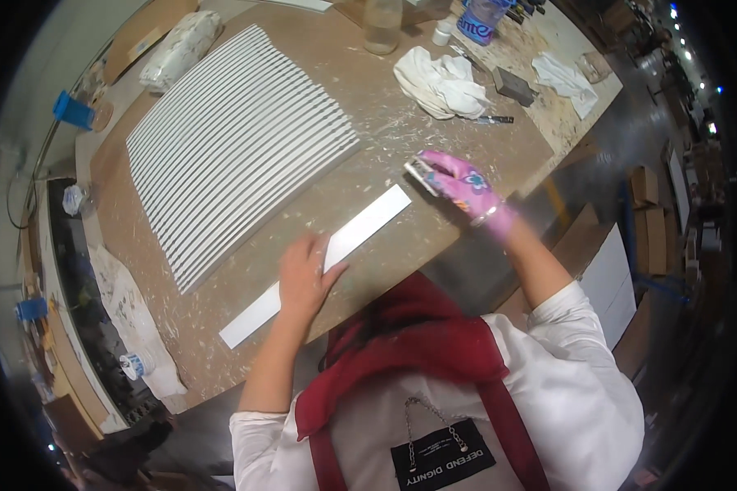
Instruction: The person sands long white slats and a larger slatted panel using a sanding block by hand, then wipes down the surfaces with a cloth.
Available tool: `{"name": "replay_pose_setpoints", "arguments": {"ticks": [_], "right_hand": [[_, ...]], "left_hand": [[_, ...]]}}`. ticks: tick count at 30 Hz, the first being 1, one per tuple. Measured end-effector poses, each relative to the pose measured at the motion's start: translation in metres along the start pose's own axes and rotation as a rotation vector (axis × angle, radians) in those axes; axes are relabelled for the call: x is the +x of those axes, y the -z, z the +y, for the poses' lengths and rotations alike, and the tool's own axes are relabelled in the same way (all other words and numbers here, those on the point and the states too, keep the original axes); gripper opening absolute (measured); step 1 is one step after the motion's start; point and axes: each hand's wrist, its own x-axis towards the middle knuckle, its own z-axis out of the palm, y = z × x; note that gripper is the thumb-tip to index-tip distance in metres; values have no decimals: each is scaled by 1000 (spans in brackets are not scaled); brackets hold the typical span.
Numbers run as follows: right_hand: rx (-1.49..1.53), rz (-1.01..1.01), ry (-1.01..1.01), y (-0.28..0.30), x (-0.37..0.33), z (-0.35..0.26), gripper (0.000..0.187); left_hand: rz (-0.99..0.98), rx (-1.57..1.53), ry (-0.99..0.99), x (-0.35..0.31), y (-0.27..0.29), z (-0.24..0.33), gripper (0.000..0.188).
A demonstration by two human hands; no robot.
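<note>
My left hand (pixel 303 274) lies flat, fingers spread, on a long white strip (pixel 319 262) that runs slantwise near the workbench (pixel 401 131) front edge, bare board around it. My right hand (pixel 458 184), in a pink glove, is clamped on a small scraper (pixel 422 170) just past the strip's far end. Beyond lies a row of white slats (pixel 237 147). A clear jar (pixel 382 24) stands at the back; I cannot tell its contents.
</note>
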Motion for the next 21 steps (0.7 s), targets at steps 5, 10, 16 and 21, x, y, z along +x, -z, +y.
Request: {"name": "replay_pose_setpoints", "arguments": {"ticks": [5,10,16,21], "right_hand": [[-244,36,5,-27,-1,-18,49],[-538,40,105,-31,-30,-12,51],[-174,-22,-94,10,-59,-65,50],[192,-170,-48,-45,-4,-98,54]], "left_hand": [[4,23,4,-2,-1,-1,45],[-17,5,11,1,-3,2,45],[-13,0,-2,-1,2,-4,50],[17,87,-35,-39,11,-20,57]]}}
